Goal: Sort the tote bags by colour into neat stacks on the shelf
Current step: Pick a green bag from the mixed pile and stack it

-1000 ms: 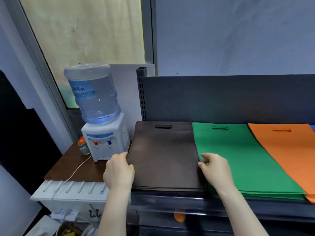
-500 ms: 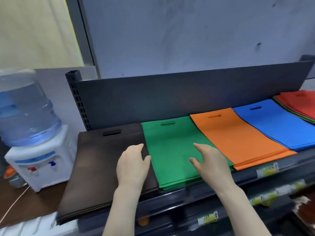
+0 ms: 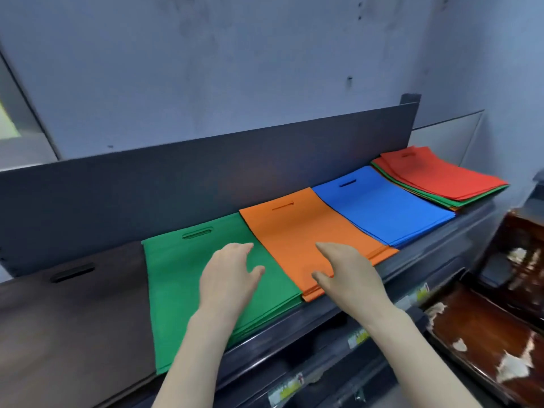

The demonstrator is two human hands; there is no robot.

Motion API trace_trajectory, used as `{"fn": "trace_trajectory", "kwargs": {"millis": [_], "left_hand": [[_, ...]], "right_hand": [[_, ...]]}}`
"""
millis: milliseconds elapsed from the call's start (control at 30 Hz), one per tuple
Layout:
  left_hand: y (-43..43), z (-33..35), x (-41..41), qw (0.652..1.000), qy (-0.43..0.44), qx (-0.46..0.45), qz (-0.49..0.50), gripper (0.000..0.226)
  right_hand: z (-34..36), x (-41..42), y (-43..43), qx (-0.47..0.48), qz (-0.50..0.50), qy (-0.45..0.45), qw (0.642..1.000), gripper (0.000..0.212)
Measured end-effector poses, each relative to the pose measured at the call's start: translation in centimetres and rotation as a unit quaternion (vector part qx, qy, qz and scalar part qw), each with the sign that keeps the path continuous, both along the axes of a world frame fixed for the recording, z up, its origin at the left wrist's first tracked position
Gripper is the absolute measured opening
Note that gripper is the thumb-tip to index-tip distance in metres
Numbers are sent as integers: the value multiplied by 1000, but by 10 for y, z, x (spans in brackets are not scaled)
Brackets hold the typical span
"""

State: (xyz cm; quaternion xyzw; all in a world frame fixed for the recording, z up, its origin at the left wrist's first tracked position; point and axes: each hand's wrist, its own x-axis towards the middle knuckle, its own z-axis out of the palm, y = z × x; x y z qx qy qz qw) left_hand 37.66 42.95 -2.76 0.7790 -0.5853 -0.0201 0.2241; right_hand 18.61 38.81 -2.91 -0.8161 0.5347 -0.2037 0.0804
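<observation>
Shifted rightward along the shelf since a second ago: both hands then flanking the brown stack, now over green and orange; water dispenser gone from view, blue and mixed piles newly visible.

Layout, left to right, on the shelf: brown stack, green stack, orange stack, blue stack, each single-coloured and fairly square-edged. Far right, mixed pile, red on top with green and orange edges peeking beneath, fanned and untidy. Judged to be the unsorted remainder.

Handling, as judged: thin non-woven fabric bags, light, limp, flat. Single bag likely to flop and fold if lifted by one corner; layers probably slide on each other, so a careless push could skew a neat stack. Best hold probably a pinch at the near edge with both hands spread wide, or through the die-cut handle slot at the far end. Squaring likely best done with flat palms against the stack sides.

Left hand: palm down, fingers loosely extended and together, thumb out, above the green stack near its right edge; contact unclear. Holding nothing.

Right hand: palm down, fingers slightly curled, thumb tucked toward the orange stack's near-left corner, at or just above the fabric. Open, nothing held.

Forearms reaching forward, roughly parallel, angled slightly right.
</observation>
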Motion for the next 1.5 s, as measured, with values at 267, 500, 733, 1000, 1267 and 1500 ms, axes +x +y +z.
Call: {"fn": "trace_trajectory", "kwargs": {"millis": [267, 500, 733, 1000, 1267, 1500], "left_hand": [[-64, 14, -122, 998, 0, -20, -63, 52], [-108, 5, -218, 996, 20, -22, -82, 48], [-144, -13, -288, 995, 34, 9, -91, 46], [-202, -28, -326, 992, 44, 19, -119, 44], [-285, -27, -341, 989, 93, 11, -110, 44], [-337, -28, -350, 987, 114, 9, -112, 44]], "right_hand": [[11, -112, -54, -17, -7, -7, 1000, 53], [3, -204, -91, -12, -7, -10, 1000, 55], [-18, -271, -121, 17, -20, -14, 1000, 54], [-36, -303, -172, 37, -42, -30, 998, 54], [-35, -315, -271, 35, -52, 1, 998, 36], [-40, -317, -338, 26, -25, 19, 999, 45]]}}
